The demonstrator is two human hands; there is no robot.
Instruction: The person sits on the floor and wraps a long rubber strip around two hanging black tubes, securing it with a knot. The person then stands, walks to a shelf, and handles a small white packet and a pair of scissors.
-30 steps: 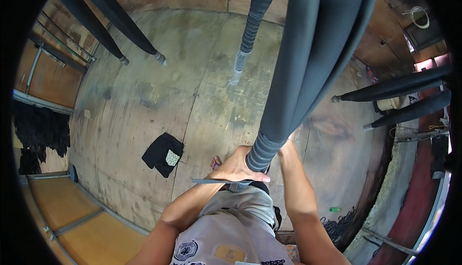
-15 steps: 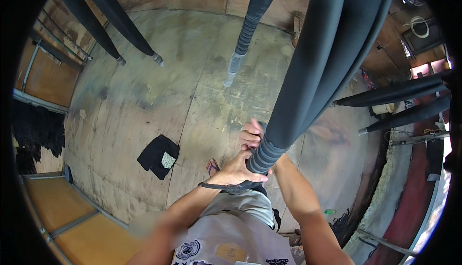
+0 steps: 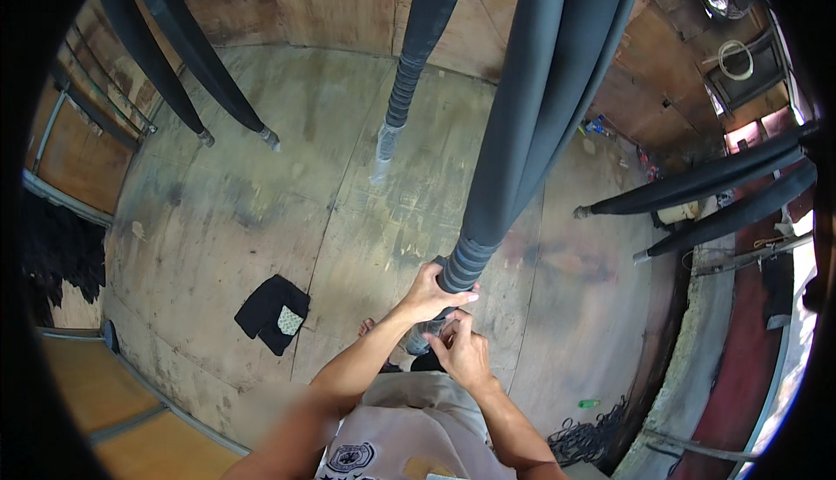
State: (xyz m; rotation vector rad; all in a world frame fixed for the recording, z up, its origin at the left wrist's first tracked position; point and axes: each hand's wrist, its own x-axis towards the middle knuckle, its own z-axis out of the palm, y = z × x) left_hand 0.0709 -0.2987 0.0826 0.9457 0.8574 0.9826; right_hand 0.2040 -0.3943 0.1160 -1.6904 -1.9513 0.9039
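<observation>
A long dark grey bundle of smooth, fabric-like material [image 3: 514, 123] hangs down in front of me, its lower part bound round with a dark strip [image 3: 470, 262] in several turns. My left hand [image 3: 428, 295] is closed round the bound part, thumb across its front. Just below, my right hand [image 3: 463, 349] has its fingers bent in against the lower end. What they pinch is hidden. Under my hands a greyish, wrapped-looking tip [image 3: 421, 339] of the bundle shows in part.
Another bound bundle [image 3: 402, 97] hangs farther off, with two more [image 3: 209, 70] at the left and two [image 3: 697, 192] at the right. Folded black cloth [image 3: 277, 313] lies on the board floor. Black cords [image 3: 588, 438] and a small green object [image 3: 589, 403] lie at lower right.
My right hand has come from behind the bundle to its near side, below my left hand. The loose dark strip by my left wrist no longer shows. The view has shifted.
</observation>
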